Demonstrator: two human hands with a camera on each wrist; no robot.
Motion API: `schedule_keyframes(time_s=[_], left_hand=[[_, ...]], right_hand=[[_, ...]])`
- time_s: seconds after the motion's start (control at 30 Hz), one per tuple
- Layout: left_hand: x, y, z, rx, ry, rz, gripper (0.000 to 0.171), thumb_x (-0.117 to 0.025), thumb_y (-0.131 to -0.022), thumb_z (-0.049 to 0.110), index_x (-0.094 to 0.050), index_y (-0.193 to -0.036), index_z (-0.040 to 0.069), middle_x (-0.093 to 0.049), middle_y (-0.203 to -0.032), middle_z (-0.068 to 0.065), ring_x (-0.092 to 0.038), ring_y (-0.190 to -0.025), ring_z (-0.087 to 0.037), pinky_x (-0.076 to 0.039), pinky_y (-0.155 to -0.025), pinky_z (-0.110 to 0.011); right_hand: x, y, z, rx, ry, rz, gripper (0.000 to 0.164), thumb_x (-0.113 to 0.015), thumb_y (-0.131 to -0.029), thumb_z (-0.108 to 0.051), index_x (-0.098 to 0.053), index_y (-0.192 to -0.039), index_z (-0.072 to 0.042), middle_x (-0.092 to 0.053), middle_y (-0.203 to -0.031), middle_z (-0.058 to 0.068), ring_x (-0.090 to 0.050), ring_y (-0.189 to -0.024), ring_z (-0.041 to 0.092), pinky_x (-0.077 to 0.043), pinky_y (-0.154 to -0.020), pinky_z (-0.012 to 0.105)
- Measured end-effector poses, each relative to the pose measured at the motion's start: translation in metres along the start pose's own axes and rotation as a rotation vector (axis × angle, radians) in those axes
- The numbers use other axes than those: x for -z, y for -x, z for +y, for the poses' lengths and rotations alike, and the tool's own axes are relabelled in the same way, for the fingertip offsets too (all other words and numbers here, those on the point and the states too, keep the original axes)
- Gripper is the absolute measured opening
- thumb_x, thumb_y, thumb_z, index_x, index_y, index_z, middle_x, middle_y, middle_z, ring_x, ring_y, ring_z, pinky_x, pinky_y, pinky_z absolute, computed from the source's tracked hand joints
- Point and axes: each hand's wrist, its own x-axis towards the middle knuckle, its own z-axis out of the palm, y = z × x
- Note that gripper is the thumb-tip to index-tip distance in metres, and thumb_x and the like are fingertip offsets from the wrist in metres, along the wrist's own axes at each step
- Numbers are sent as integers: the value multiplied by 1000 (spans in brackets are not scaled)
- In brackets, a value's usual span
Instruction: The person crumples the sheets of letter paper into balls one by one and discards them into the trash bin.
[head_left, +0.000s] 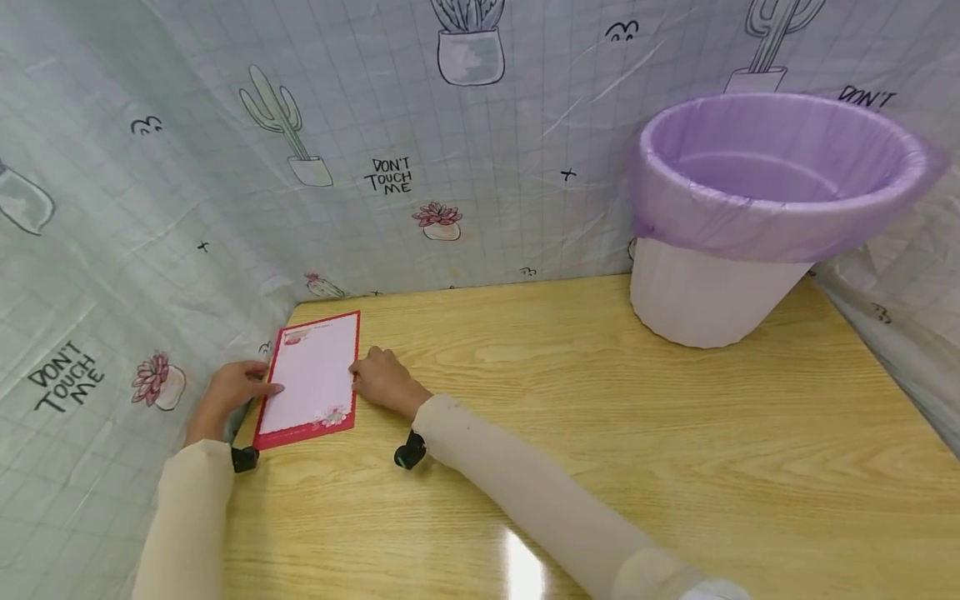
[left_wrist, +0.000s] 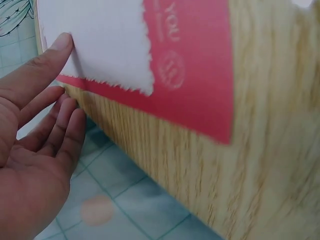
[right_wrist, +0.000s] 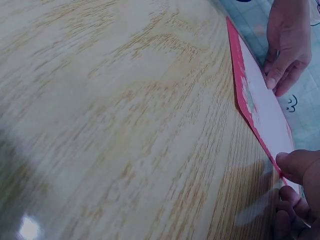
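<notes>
A red-bordered sheet of paper (head_left: 313, 379) with a pale middle and printed flowers at its lower corner lies over the left part of the table. My left hand (head_left: 231, 390) pinches its left edge; in the left wrist view the thumb (left_wrist: 56, 52) lies on the pale face, with fingers at the edge below. On the opposite edge, my right hand (head_left: 386, 382) pinches the paper, its thumb (right_wrist: 292, 164) on top and its fingers bent under the border. From the right wrist view, the sheet (right_wrist: 262, 102) looks slightly raised off the wood.
A white bin (head_left: 708, 292) lined with a purple bag (head_left: 750, 221) stands at the back right of the wooden table (head_left: 562, 400). Cactus-printed sheeting (head_left: 525, 125) hangs behind and along the left, close to my left hand. Light glares off the table near the front.
</notes>
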Motion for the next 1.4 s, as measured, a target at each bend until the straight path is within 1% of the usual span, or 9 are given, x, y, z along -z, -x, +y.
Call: schedule_keyframes(time_s=[0.17, 0.3, 0.47, 0.7, 0.83, 0.97, 1.1, 1.23, 1.4], left_hand=[[-8, 7, 3, -61, -27, 71, 73, -78, -91, 32, -48, -139, -15, -55, -127, -39, -55, -105, -45, -52, -92, -56], [-16, 13, 6, -138, -44, 103, 69, -79, -90, 33, -55, -136, -12, -56, -125, -40, -56, -106, -49, -56, -82, -50], [-21, 15, 5, -194, -37, 47, 71, -81, -88, 36, -55, -140, -6, -42, -139, -37, -46, -116, -51, -50, -95, -60], [-23, 16, 8, -199, -20, 11, 70, -82, -87, 33, -56, -139, -6, -33, -144, -37, -37, -125, -55, -40, -104, -68], [-26, 16, 13, -258, -57, 27, 62, -83, -86, 30, -63, -132, -7, -38, -140, -37, -36, -126, -54, -37, -105, -70], [-31, 15, 17, -301, -62, 33, 59, -84, -85, 32, -66, -128, -5, -38, -142, -36, -34, -129, -54, -32, -106, -72], [-33, 15, 23, -320, -60, 50, 57, -86, -83, 33, -69, -123, -5, -38, -143, -36, -33, -131, -55, -30, -108, -74], [-37, 14, 27, -362, -65, 91, 48, -86, -83, 30, -71, -113, -4, -41, -142, -34, -35, -131, -54, -30, -109, -73], [-42, 18, 34, -416, 28, 150, 36, -85, -84, 25, -66, -104, 2, -52, -135, -29, -43, -127, -48, -37, -107, -67]], right_hand=[[-2, -1, -1, -69, -110, 22, 30, -66, -101, -33, -72, -126, -17, -61, -115, 0, -53, -101, 11, -47, -82, 18], [-2, -3, -1, -140, -108, 33, 24, -72, -97, -32, -69, -109, -11, -55, -106, 3, -51, -89, 10, -47, -74, 16], [1, -7, 3, -151, -49, 25, 24, -77, -92, -34, -68, -96, -11, -54, -100, 3, -47, -86, 10, -46, -69, 17], [3, -10, 8, -144, -92, 14, 27, -79, -90, -34, -74, -107, -13, -59, -98, 0, -47, -88, 11, -46, -70, 19], [8, -11, 15, -115, -116, 26, 27, -76, -94, -30, -73, -113, -11, -64, -103, 2, -54, -91, 11, -48, -72, 19], [16, -12, 22, -126, -106, 18, 38, -75, -94, -28, -69, -128, -11, -61, -117, 6, -57, -91, 11, -50, -72, 19], [23, -11, 28, -112, -69, -1, 30, -76, -93, -29, -75, -118, -12, -60, -113, 6, -52, -88, 11, -46, -68, 19], [26, -8, 36, -53, -81, 41, 21, -74, -95, -28, -79, -108, -12, -62, -105, 3, -51, -90, 11, -45, -69, 18], [30, -5, 50, 12, -62, 117, 21, -71, -97, -31, -79, -110, -16, -68, -105, 0, -57, -96, 11, -48, -82, 18]])
